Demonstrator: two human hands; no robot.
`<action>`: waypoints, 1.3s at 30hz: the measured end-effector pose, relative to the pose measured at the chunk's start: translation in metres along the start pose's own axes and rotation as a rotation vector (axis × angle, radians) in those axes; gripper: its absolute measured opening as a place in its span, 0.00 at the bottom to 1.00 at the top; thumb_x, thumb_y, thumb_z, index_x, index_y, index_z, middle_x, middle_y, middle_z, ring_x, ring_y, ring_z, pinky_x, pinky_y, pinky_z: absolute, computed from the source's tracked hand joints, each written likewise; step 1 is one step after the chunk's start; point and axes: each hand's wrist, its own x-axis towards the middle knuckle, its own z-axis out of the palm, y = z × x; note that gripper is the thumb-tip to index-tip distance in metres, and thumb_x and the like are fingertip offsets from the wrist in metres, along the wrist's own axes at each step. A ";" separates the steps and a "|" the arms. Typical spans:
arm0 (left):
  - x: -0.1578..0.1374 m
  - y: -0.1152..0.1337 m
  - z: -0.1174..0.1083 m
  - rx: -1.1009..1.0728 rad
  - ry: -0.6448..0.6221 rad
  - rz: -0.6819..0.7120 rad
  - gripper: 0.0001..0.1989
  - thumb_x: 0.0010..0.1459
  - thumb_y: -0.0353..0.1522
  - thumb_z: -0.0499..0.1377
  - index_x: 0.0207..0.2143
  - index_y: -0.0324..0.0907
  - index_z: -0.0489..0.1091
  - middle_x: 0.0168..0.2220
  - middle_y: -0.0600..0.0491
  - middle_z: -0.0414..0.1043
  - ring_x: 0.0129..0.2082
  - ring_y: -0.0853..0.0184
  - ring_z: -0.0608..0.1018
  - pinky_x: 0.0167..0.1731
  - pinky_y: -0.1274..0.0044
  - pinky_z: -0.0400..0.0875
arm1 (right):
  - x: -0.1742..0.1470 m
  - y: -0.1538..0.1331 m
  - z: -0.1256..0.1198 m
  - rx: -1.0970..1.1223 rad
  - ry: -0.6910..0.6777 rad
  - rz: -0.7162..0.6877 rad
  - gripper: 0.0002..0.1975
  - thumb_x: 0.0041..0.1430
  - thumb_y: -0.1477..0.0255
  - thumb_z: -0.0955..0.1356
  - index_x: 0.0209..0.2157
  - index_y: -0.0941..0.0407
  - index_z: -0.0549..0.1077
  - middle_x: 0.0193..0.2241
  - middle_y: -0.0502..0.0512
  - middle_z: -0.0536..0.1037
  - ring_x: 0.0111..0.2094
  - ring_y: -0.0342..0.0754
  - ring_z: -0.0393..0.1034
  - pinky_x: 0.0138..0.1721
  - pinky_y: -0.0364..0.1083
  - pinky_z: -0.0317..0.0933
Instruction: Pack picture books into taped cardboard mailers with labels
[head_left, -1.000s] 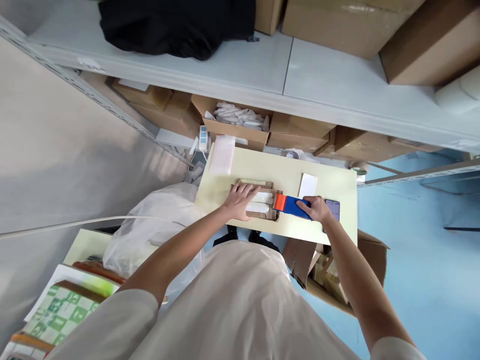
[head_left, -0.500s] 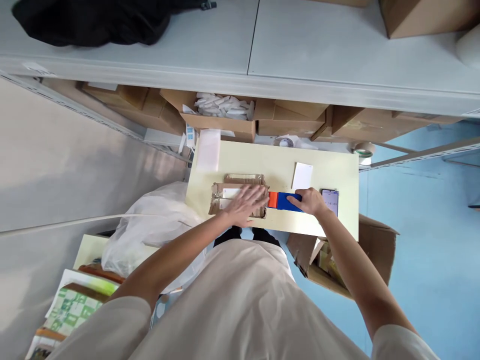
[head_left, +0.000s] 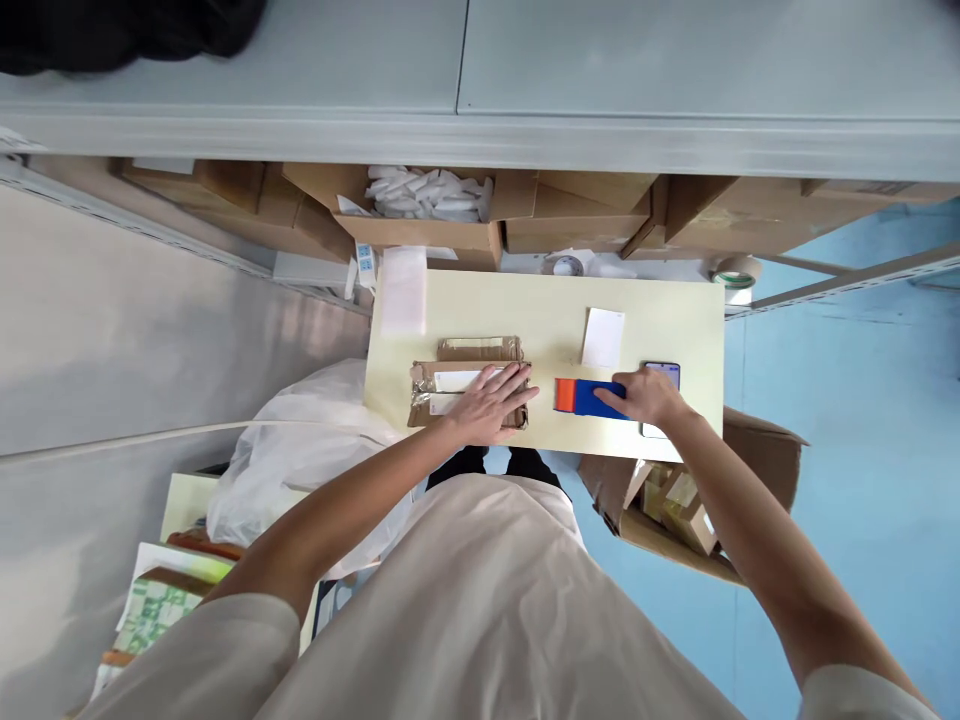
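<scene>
On the pale yellow table (head_left: 517, 290), a brown cardboard package (head_left: 424, 380) with clear tape and white strips lies near the front edge. My left hand (head_left: 491, 405) rests flat on its right half, fingers spread, hiding part of it. A smaller taped cardboard piece (head_left: 480, 349) sits just behind. My right hand (head_left: 646, 396) grips the right end of a flat blue block with an orange end (head_left: 589, 397), its exact kind unclear. The orange end points left, a short gap away from the package. Beneath my right hand a phone (head_left: 664, 373) is partly covered.
A white card (head_left: 602, 337) and a pale sheet (head_left: 403, 290) lie on the table. Behind are cardboard boxes, one holding white pieces (head_left: 427, 193), and tape rolls (head_left: 568, 265). An open carton (head_left: 761, 450) stands at lower right, a plastic bag (head_left: 300, 430) at left. A shelf (head_left: 600, 60) overhangs.
My right hand has drawn the blue and orange block rightward, away from the package and partly over the phone. My left hand stays on the package. The view has shifted slightly.
</scene>
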 end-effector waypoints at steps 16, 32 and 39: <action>-0.047 -0.020 -0.013 -0.199 0.209 -0.047 0.49 0.54 0.53 0.53 0.67 0.42 0.32 0.68 0.40 0.28 0.67 0.47 0.38 0.61 0.54 0.34 | -0.016 -0.080 0.075 0.060 0.309 0.394 0.19 0.64 0.67 0.54 0.43 0.64 0.68 0.32 0.69 0.76 0.34 0.59 0.72 0.37 0.52 0.59; -0.132 -0.072 0.052 -0.930 0.469 -0.456 0.54 0.47 0.48 0.63 0.66 0.40 0.34 0.66 0.39 0.45 0.64 0.53 0.57 0.61 0.63 0.53 | -0.021 -0.120 0.112 0.412 0.371 -0.126 0.45 0.53 0.61 0.66 0.66 0.55 0.40 0.64 0.65 0.51 0.64 0.61 0.47 0.57 0.60 0.55; -0.100 -0.080 0.000 -1.104 0.597 -0.422 0.40 0.53 0.48 0.58 0.62 0.40 0.51 0.57 0.39 0.64 0.53 0.56 0.72 0.44 0.70 0.71 | -0.005 -0.123 0.058 0.796 0.465 0.016 0.32 0.56 0.51 0.61 0.56 0.56 0.63 0.47 0.63 0.74 0.45 0.55 0.70 0.40 0.51 0.68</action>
